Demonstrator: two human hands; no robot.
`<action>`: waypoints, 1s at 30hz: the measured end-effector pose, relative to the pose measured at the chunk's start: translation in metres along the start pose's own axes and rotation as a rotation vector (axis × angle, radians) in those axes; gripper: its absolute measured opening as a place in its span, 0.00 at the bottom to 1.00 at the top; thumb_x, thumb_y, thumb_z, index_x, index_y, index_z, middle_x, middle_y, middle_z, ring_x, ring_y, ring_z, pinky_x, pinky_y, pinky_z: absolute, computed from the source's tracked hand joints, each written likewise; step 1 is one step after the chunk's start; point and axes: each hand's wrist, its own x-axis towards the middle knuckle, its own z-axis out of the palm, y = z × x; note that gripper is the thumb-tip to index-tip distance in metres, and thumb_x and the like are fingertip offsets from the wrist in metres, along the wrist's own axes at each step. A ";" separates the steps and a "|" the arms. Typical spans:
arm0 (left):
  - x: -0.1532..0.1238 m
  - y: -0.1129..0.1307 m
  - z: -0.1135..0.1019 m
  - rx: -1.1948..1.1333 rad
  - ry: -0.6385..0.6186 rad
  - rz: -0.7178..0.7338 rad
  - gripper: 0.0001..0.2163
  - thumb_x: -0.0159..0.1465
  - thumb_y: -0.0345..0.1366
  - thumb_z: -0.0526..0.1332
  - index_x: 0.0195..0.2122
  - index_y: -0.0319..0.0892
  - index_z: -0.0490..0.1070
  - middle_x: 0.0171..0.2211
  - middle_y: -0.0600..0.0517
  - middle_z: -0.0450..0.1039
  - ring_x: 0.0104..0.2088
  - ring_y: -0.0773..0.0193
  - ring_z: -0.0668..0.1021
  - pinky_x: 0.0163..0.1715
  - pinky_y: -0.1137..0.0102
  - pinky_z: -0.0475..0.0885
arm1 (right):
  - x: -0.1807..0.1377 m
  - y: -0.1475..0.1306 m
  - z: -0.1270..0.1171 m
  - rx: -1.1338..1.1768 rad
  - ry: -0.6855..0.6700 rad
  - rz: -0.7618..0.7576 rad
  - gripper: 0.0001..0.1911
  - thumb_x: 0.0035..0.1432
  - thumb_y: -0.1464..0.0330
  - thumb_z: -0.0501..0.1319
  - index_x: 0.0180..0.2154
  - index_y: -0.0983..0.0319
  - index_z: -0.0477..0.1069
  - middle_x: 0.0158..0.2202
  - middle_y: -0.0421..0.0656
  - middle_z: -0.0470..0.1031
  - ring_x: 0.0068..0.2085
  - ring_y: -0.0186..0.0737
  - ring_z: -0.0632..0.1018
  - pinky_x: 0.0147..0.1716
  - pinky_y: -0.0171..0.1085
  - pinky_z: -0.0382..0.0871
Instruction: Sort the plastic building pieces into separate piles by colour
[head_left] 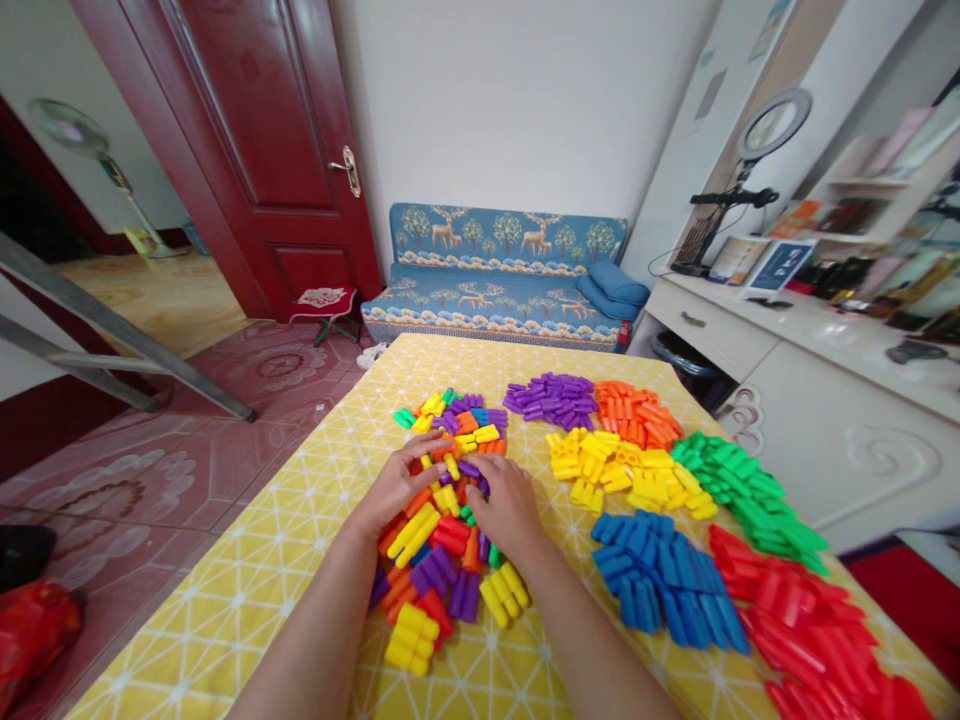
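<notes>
A mixed heap of coloured plastic blocks (450,530) lies on the table's yellow patterned cloth (300,540). My left hand (397,485) rests on the heap's left side, its fingers stretched over the blocks and touching a yellow one. My right hand (510,505) sits on the middle of the heap with fingers curled down into the blocks; what they grip is hidden. To the right lie sorted piles: purple (551,397), orange (637,412), yellow (622,470), green (742,495), blue (664,580) and red (810,625).
A blue patterned sofa (499,275) stands beyond the table's far edge. A white cabinet (810,400) with a ring light (772,125) runs along the right. A dark red door (262,150) and a small stool (326,305) are at back left.
</notes>
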 end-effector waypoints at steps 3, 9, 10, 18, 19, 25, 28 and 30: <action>0.000 -0.001 0.001 0.040 0.005 -0.005 0.19 0.55 0.42 0.67 0.48 0.45 0.75 0.59 0.45 0.65 0.61 0.51 0.64 0.62 0.56 0.55 | -0.001 -0.002 0.001 -0.047 -0.020 -0.002 0.21 0.53 0.70 0.60 0.50 0.54 0.71 0.46 0.44 0.74 0.50 0.47 0.71 0.48 0.43 0.61; 0.000 -0.006 0.001 0.029 0.017 0.005 0.19 0.55 0.41 0.67 0.48 0.44 0.75 0.52 0.45 0.73 0.54 0.52 0.72 0.58 0.58 0.61 | 0.000 -0.002 0.002 -0.052 0.010 0.037 0.20 0.49 0.70 0.61 0.46 0.53 0.73 0.42 0.43 0.75 0.46 0.46 0.72 0.46 0.41 0.61; 0.000 -0.007 0.001 0.027 0.019 -0.001 0.19 0.55 0.41 0.67 0.48 0.43 0.75 0.50 0.46 0.74 0.53 0.53 0.73 0.58 0.59 0.62 | 0.000 -0.002 0.002 -0.046 0.016 0.043 0.19 0.49 0.70 0.61 0.45 0.53 0.73 0.41 0.43 0.75 0.46 0.46 0.72 0.45 0.41 0.61; 0.001 -0.003 0.002 0.036 0.010 -0.046 0.18 0.55 0.40 0.66 0.46 0.41 0.76 0.47 0.46 0.76 0.50 0.54 0.75 0.56 0.61 0.63 | 0.000 -0.002 0.003 0.011 0.017 0.049 0.17 0.51 0.71 0.60 0.44 0.54 0.75 0.41 0.40 0.76 0.46 0.43 0.72 0.46 0.39 0.58; 0.001 -0.003 0.002 0.037 0.010 -0.045 0.18 0.55 0.39 0.66 0.46 0.41 0.76 0.47 0.46 0.76 0.50 0.53 0.75 0.56 0.61 0.63 | 0.000 -0.003 0.002 0.015 0.017 0.051 0.17 0.51 0.71 0.60 0.44 0.54 0.74 0.42 0.40 0.76 0.47 0.43 0.72 0.46 0.39 0.58; 0.001 -0.004 0.001 0.027 0.013 -0.041 0.17 0.56 0.40 0.66 0.46 0.42 0.76 0.48 0.46 0.76 0.50 0.53 0.75 0.56 0.60 0.63 | -0.001 -0.002 0.003 0.006 0.025 0.046 0.15 0.54 0.70 0.59 0.45 0.54 0.74 0.42 0.41 0.76 0.47 0.43 0.71 0.45 0.39 0.57; 0.001 -0.006 0.002 0.024 0.022 -0.035 0.17 0.56 0.40 0.65 0.46 0.42 0.76 0.48 0.46 0.76 0.50 0.53 0.75 0.56 0.60 0.63 | -0.001 -0.001 0.003 -0.001 0.025 0.043 0.14 0.55 0.69 0.59 0.45 0.55 0.74 0.42 0.41 0.76 0.47 0.43 0.71 0.45 0.38 0.57; 0.002 -0.007 0.002 0.025 0.028 -0.030 0.17 0.56 0.40 0.65 0.46 0.42 0.76 0.48 0.45 0.76 0.50 0.53 0.75 0.56 0.59 0.63 | -0.001 -0.001 0.003 -0.005 0.021 0.042 0.14 0.55 0.69 0.59 0.45 0.56 0.74 0.42 0.42 0.76 0.47 0.43 0.71 0.45 0.38 0.57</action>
